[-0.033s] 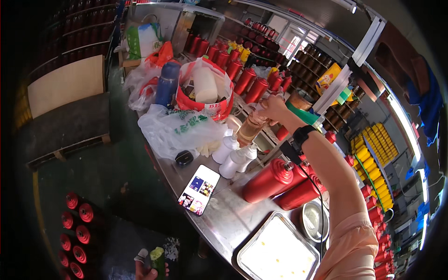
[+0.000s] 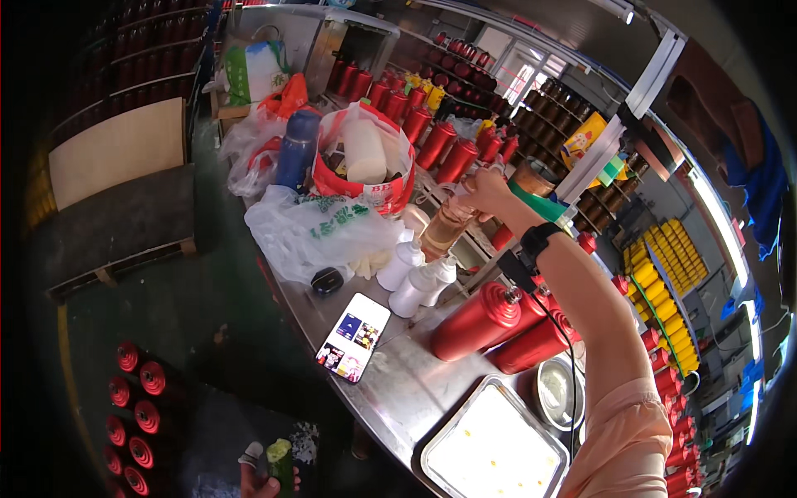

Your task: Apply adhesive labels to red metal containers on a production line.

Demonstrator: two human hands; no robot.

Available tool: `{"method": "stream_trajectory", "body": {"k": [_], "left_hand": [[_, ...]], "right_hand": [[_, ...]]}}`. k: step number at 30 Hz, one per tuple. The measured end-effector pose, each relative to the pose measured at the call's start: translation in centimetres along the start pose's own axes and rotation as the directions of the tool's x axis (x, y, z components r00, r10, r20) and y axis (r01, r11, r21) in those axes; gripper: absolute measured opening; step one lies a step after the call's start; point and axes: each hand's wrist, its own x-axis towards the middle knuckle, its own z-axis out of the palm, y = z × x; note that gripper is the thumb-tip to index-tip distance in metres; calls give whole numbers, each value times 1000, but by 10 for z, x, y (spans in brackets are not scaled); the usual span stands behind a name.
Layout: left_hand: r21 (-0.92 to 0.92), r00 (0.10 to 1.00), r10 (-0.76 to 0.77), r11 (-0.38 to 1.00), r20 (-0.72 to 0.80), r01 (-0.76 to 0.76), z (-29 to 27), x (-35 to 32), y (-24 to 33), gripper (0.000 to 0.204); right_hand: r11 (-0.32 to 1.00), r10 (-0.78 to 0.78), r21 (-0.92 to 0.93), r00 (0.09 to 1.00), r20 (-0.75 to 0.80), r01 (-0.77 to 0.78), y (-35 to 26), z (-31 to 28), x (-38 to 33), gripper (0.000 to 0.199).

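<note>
At the lower edge my left hand point(image 2: 259, 483) is closed around a green cucumber point(image 2: 281, 466) with a pale, bitten-looking end; one finger wears a white wrap. My right arm reaches across the metal table, a black band on its wrist. The fingers of my right hand point(image 2: 484, 193) are closed round the top of a clear bottle point(image 2: 442, 234) of brownish liquid, which leans slightly. White squeeze bottles point(image 2: 413, 290) stand in front of it. A phone point(image 2: 354, 336) with a lit screen lies nearer. Red metal cylinders point(image 2: 477, 324) are on the table below my right forearm.
A white tray point(image 2: 496, 444) and a round metal bowl point(image 2: 558, 394) sit near the front. A plastic bag point(image 2: 303, 241), a dark round case point(image 2: 327, 280), a blue flask point(image 2: 296, 151) and a red bucket point(image 2: 386, 197) occupy the left side. More red cylinders point(image 2: 147, 417) stand lower left.
</note>
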Motion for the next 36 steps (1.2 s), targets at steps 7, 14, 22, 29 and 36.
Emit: {"method": "stream_trajectory", "body": {"k": [7,14,22,29,36], "left_hand": [[12,1000,10,1000,4,-10,3,-3,-2,66],[81,989,22,996,143,-34,20,-15,-1,68],[202,895,-118,979,430,32,46,-30,-17,85],[272,764,-234,959,602,79,95,-50,-56,91],[373,710,-260,928,654,-5,150,-92,-93,92]], "right_hand": [[994,-83,65,997,5,83,0,-12,-10,59],[948,-142,286,990,-18,141,-18,-82,-96,47],[938,-293,200,956,14,284,-36,-154,-352,48],[954,165,218,968,189,-205,-29,-173,-581,39],[700,657,333,752,48,-632,21,-139,-764,17]]}}
